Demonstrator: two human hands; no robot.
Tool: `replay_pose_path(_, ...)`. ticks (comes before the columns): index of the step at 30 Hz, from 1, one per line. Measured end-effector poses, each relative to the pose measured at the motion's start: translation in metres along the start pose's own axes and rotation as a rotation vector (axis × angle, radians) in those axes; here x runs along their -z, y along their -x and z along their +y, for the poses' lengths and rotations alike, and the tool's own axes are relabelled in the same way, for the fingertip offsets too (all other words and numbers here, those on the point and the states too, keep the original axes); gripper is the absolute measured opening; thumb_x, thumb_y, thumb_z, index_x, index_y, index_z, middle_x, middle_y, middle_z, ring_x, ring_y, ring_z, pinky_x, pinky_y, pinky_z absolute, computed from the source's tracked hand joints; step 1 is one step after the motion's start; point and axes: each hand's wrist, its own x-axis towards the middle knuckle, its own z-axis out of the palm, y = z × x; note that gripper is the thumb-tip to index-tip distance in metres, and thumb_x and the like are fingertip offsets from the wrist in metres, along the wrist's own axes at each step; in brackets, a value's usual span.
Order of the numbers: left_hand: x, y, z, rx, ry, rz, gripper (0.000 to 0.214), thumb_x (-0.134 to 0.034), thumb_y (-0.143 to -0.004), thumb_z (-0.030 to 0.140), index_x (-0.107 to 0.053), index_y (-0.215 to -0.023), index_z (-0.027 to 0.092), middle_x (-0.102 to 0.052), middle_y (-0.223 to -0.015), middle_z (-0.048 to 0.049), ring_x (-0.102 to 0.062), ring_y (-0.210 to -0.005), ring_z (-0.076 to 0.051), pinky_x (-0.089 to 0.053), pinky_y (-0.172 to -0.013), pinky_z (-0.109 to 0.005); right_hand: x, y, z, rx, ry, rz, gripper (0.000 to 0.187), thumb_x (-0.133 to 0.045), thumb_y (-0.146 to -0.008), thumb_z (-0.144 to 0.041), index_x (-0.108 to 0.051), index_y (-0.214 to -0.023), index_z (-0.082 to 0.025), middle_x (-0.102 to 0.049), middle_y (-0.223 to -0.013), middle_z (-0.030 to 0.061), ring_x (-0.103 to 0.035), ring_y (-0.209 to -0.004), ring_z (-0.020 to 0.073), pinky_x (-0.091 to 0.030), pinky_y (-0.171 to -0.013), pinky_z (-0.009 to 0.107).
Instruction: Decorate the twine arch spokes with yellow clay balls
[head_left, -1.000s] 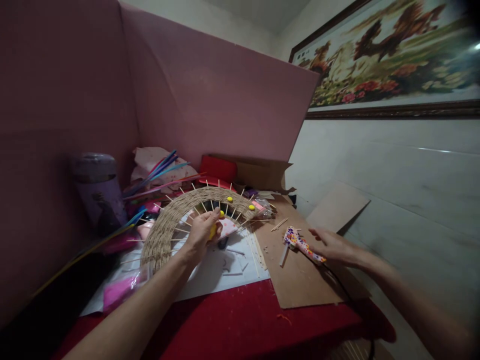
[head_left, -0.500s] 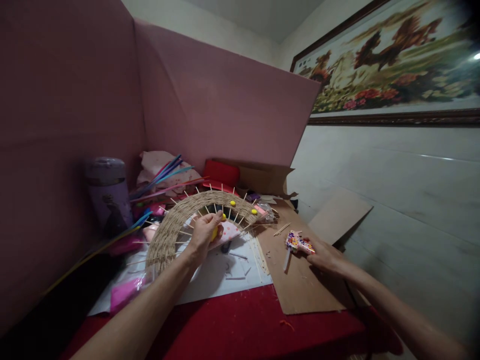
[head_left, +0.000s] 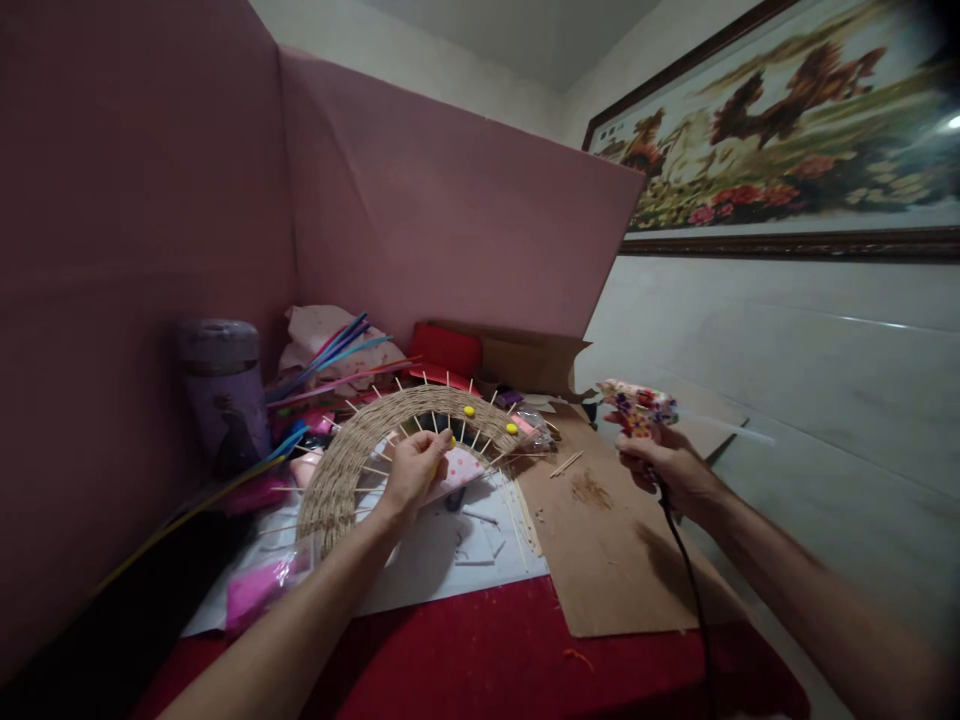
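A half-ring woven of twine on thin wooden sticks (head_left: 360,440) lies at the back of the table, with small yellow beads (head_left: 469,411) on some stick tips. My left hand (head_left: 415,468) rests on its inner edge, fingers closed on a small yellow piece (head_left: 451,440). My right hand (head_left: 664,462) is lifted above the brown cardboard sheet (head_left: 615,545), gripping a flower-patterned glue gun (head_left: 637,406) by its handle. The gun's black cord (head_left: 686,580) hangs down toward the table's front edge.
A purple bottle (head_left: 223,395) stands at the left by the pink screen (head_left: 442,200). Coloured straws (head_left: 330,350), a red box (head_left: 446,352) and pink bags crowd the back. White paper (head_left: 442,560) with loose sticks lies on the red tablecloth (head_left: 480,660). A tiled wall runs along the right.
My right hand closed on the glue gun lying on the cardboard and lifted it up into the air. My left hand stayed on the woven half-ring.
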Motion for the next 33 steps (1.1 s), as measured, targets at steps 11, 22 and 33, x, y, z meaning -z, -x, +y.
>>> replay_pose_path(11, -0.001, 0.011, -0.005, -0.381, -0.578, 0.074, 0.025, -0.055, -0.080, 0.039, -0.065, -0.068, 0.020, -0.062, -0.063, -0.0027, -0.052, -0.060, -0.015, -0.029, -0.058, -0.024, -0.100, -0.032, -0.032, -0.031, 0.045, -0.443, 0.037, -0.061, -0.075, -0.050, -0.042, -0.064, -0.020, -0.038, -0.047, -0.0070, -0.030, -0.035, 0.0046, -0.021, -0.031, 0.019)
replay_pose_path(22, 0.000, 0.011, -0.011, -0.249, -0.638, 0.206, 0.030, -0.047, -0.086, 0.044, -0.066, -0.080, 0.021, -0.068, -0.075, -0.0045, -0.060, -0.069, -0.018, -0.033, -0.059, -0.025, -0.161, -0.061, -0.026, -0.140, -0.042, -0.454, 0.037, -0.063, -0.071, -0.050, -0.047, -0.064, -0.018, -0.043, -0.048, -0.0060, -0.029, -0.035, 0.0033, -0.018, -0.031, 0.017)
replay_pose_path(33, 0.005, 0.008, -0.016, -0.355, -0.914, 0.309, 0.028, -0.046, -0.089, 0.038, -0.063, -0.076, 0.019, -0.067, -0.074, -0.0061, -0.057, -0.072, -0.020, -0.031, -0.081, -0.036, -0.179, -0.076, -0.014, -0.200, -0.062, -0.462, 0.040, -0.063, -0.069, -0.056, -0.054, -0.073, -0.017, -0.048, -0.050, -0.0060, -0.029, -0.033, 0.0030, -0.017, -0.029, 0.016)
